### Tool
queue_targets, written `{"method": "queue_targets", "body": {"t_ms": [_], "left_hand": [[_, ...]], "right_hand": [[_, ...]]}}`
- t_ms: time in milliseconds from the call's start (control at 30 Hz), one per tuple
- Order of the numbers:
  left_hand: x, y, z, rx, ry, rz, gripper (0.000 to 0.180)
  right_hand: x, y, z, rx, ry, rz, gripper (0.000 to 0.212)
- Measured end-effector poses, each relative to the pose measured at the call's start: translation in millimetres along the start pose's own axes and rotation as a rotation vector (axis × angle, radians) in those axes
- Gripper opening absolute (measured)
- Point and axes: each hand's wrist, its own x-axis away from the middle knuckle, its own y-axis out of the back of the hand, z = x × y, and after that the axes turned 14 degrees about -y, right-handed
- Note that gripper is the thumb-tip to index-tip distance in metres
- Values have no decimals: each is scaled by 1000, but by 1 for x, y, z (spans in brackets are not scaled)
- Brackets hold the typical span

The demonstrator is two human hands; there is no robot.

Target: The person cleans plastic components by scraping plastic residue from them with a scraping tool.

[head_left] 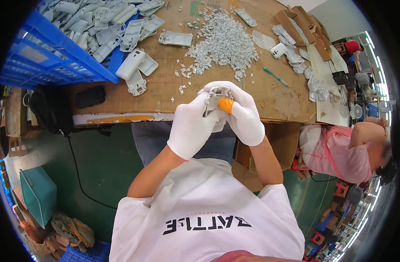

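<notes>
Both of my hands wear white knit gloves and are closed around one light grey plastic housing (213, 104), held up just off the table's near edge. My left hand (189, 124) grips its left side. My right hand (246, 117) wraps its right side, and an orange cover (226, 105) on the right thumb presses against the inner face. The housing's notched end points away from me; its lower part is hidden by my fingers. Beyond my hands lies a heap of small grey-white plastic pieces (226, 41). A similar housing (175, 39) rests flat left of the heap.
At the far left a blue crate (55, 56) overflows with housings, and a few loose ones (131, 64) lie beside it. A green pen (275, 76) and cardboard trays (292, 26) are on the right. A person in pink (335, 148) sits to the right.
</notes>
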Motion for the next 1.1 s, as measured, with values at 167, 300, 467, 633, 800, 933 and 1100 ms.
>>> {"method": "queue_targets", "body": {"t_ms": [167, 300, 467, 633, 800, 933, 1100], "left_hand": [[1, 2, 2, -3, 18, -23, 33], [4, -2, 5, 29, -33, -95, 21], [8, -2, 7, -80, -195, -103, 21], [12, -1, 15, -156, -329, -113, 23], [4, 1, 14, -104, -349, -122, 29], [0, 3, 15, -15, -391, -117, 29], [2, 6, 28, 81, -366, -96, 25]], "right_hand": [[1, -9, 6, 218, -20, -130, 36], [4, -12, 4, 225, 3, -146, 28], [13, -20, 4, 258, 148, -231, 26], [14, -12, 4, 427, 283, -179, 34], [19, -21, 11, 349, 214, -163, 34], [23, -28, 18, 304, 337, -136, 52], [23, -28, 9, 362, 393, -133, 59]]}}
